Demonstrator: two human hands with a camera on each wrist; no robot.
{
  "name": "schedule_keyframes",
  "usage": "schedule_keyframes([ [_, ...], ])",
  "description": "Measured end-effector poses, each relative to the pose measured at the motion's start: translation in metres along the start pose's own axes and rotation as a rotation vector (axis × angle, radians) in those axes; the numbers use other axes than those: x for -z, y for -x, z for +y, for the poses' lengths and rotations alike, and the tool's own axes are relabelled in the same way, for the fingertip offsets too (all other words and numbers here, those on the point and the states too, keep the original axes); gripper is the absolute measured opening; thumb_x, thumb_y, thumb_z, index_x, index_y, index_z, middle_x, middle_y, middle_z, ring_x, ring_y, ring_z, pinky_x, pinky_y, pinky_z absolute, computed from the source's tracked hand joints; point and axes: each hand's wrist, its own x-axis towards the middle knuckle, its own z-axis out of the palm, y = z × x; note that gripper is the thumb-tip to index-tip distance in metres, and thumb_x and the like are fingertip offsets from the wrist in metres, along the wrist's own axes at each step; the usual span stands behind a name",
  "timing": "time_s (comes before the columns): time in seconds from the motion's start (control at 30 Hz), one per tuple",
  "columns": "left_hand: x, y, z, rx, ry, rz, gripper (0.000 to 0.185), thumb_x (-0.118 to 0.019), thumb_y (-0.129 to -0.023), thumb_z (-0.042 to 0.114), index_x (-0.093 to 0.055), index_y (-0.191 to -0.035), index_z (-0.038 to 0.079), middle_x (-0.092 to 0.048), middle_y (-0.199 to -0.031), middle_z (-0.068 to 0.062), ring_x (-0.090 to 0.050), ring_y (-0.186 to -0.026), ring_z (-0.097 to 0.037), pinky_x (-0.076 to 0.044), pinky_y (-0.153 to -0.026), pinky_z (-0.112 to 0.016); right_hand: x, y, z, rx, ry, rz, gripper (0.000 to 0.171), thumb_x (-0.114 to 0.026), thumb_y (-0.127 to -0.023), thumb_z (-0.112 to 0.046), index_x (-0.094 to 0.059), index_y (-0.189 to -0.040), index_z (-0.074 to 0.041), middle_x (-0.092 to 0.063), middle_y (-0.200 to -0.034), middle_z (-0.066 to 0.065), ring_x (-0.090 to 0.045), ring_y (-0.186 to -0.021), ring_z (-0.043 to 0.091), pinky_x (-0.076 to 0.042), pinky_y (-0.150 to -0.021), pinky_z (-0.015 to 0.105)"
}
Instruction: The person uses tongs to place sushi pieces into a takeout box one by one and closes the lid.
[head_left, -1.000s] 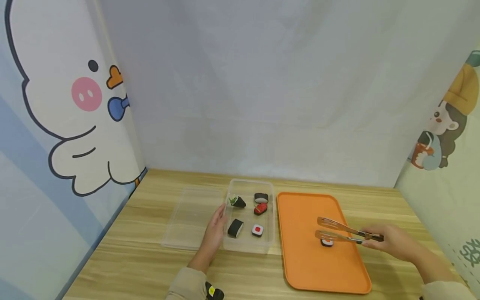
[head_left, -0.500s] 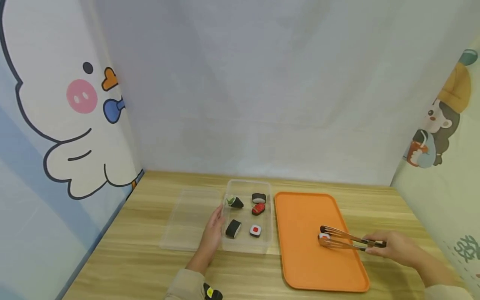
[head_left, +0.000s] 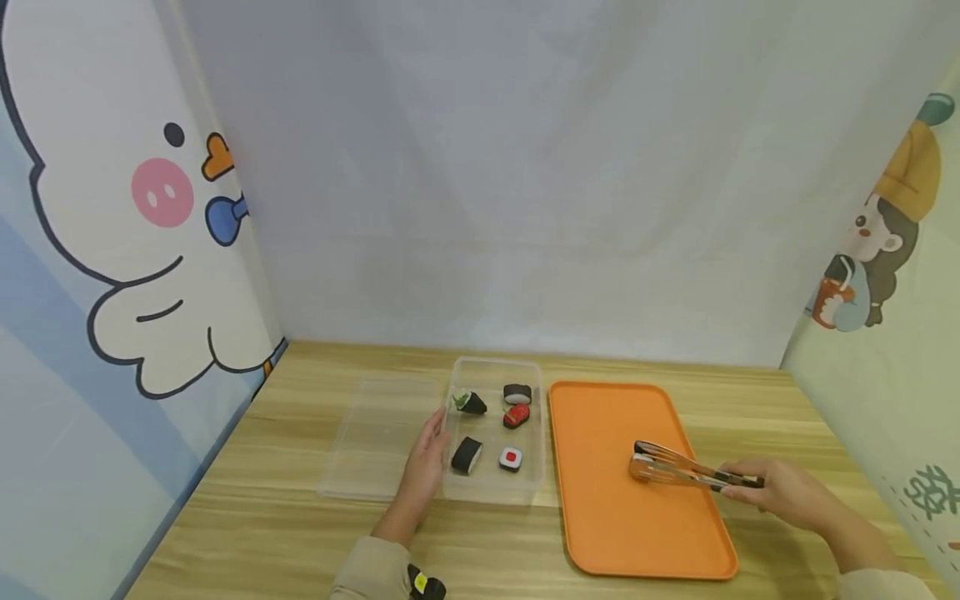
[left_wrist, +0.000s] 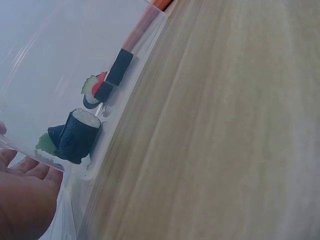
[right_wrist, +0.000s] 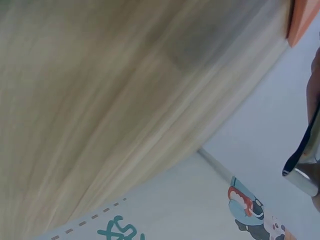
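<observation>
Tongs (head_left: 693, 471) closed, apparently on sushi piece (head_left: 639, 467), right hand (head_left: 780, 492) gripping them lower right; left hand (head_left: 423, 462) flat against clear box (head_left: 491, 496).

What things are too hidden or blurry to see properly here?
- Small sushi piece between the metal tongs, head view: the tong tips cover it, so I cannot tell whether it is gripped.
- Right hand, right wrist view: cut off by the edge; the wood is blurred.
- Left hand, left wrist view: cropped at the corner, beside the clear plastic box.
- Black item at the left sleeve, head view: cut off by the bottom edge.

No readable text, labels or numbers anywhere.
</observation>
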Motion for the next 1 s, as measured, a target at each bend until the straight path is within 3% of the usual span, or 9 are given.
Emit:
schedule_keyframes([
  [0.17, 0.0, 0.0, 0.002, -0.009, -0.006, -0.014, 0.051, -0.035, -0.105, 0.014, -0.024, -0.152, -0.001, -0.018, -0.155, -0.026, -0.016, -0.142, -0.042, -0.014, -0.115, -0.052, 0.003, -0.009, -0.012, 0.002, 0.01, 0.017, 0.039, -0.065, -0.095, -0.022, -0.063, -0.119, 0.009, -0.065, -0.102, 0.014, -0.057, -0.059, 0.013, -0.051, -0.05, 0.03],
  [0.33, -0.001, 0.003, 0.008, -0.012, -0.007, -0.026, 0.05, -0.034, -0.105, 0.011, -0.023, -0.151, -0.004, -0.017, -0.154, -0.029, -0.016, -0.141, -0.044, -0.015, -0.114, -0.054, 0.008, -0.022, -0.027, 0.011, 0.016, 0.036, 0.045, -0.067, -0.094, -0.021, -0.06, -0.122, 0.013, -0.065, -0.107, 0.023, -0.056, -0.058, 0.014, -0.051, -0.05, 0.03],
  [0.53, -0.001, 0.005, 0.009, -0.013, -0.007, -0.013, 0.05, -0.035, -0.105, 0.011, -0.024, -0.151, -0.004, -0.019, -0.154, -0.029, -0.017, -0.141, -0.044, -0.015, -0.114, -0.055, 0.014, -0.043, -0.05, 0.082, 0.096, 0.072, 0.043, -0.068, -0.093, -0.022, -0.063, -0.119, 0.011, -0.066, -0.094, 0.007, -0.054, -0.056, 0.009, -0.049, -0.05, 0.026],
  [0.7, -0.001, 0.003, 0.005, -0.018, -0.012, 0.003, 0.05, -0.036, -0.105, 0.013, -0.026, -0.152, -0.001, -0.02, -0.155, -0.027, -0.018, -0.141, -0.042, -0.015, -0.114, -0.054, 0.014, -0.065, -0.071, 0.088, 0.118, 0.051, 0.043, -0.067, -0.094, -0.028, -0.065, -0.12, 0.006, -0.066, -0.096, 0.001, -0.053, -0.062, 0.009, -0.048, -0.053, 0.027],
  [1.0, -0.001, 0.003, 0.004, -0.02, -0.019, 0.002, 0.05, -0.036, -0.105, 0.012, -0.026, -0.151, -0.002, -0.021, -0.154, -0.028, -0.02, -0.14, -0.044, -0.017, -0.113, -0.055, 0.0, -0.1, -0.094, 0.096, 0.095, 0.019, 0.046, -0.066, -0.094, -0.032, -0.064, -0.124, 0.002, -0.062, -0.078, -0.005, -0.057, -0.06, 0.012, -0.049, -0.052, 0.029],
])
